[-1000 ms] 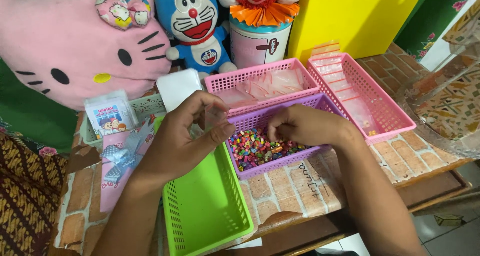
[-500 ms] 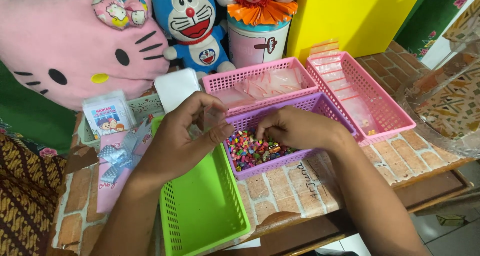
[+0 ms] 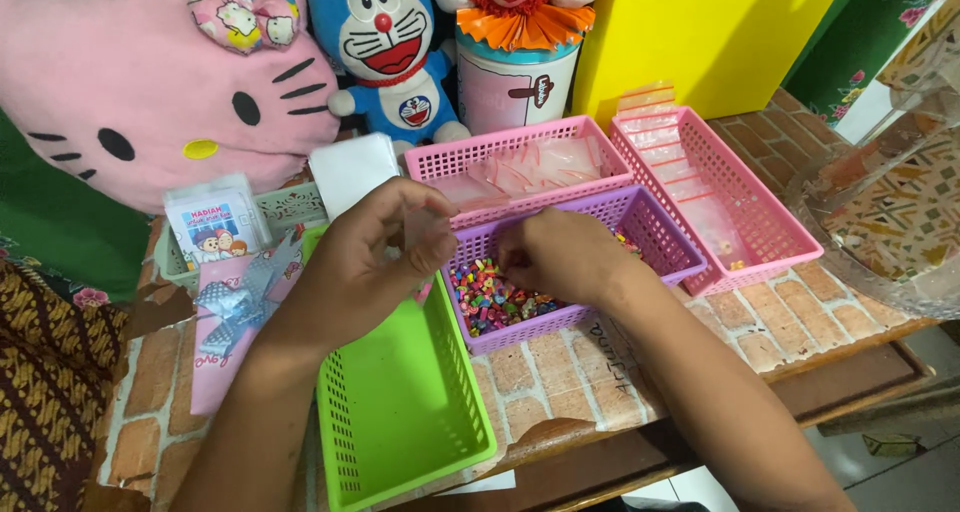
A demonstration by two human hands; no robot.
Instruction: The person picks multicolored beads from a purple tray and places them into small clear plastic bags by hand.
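My left hand (image 3: 365, 262) pinches a small clear plastic bag (image 3: 428, 234) between thumb and fingers, above the gap between the green basket (image 3: 400, 422) and the purple basket (image 3: 545, 327). My right hand (image 3: 560, 257) reaches into the purple basket, its fingertips bunched and pointing down at the pile of small colourful beads (image 3: 490, 302). The back of the hand hides whether any bead is between those fingers. The two hands are close together, nearly touching.
A pink basket (image 3: 470, 157) with several clear bags stands behind the purple one, and another pink basket (image 3: 775, 237) stands to the right. Plush toys, a white-and-pink tin (image 3: 515, 92) and a yellow box line the back. A clear container (image 3: 890, 222) sits far right. The table's front edge is near.
My right hand has slid a little to the left inside the purple basket, towards my left hand. The left hand has stayed in place with the bag.
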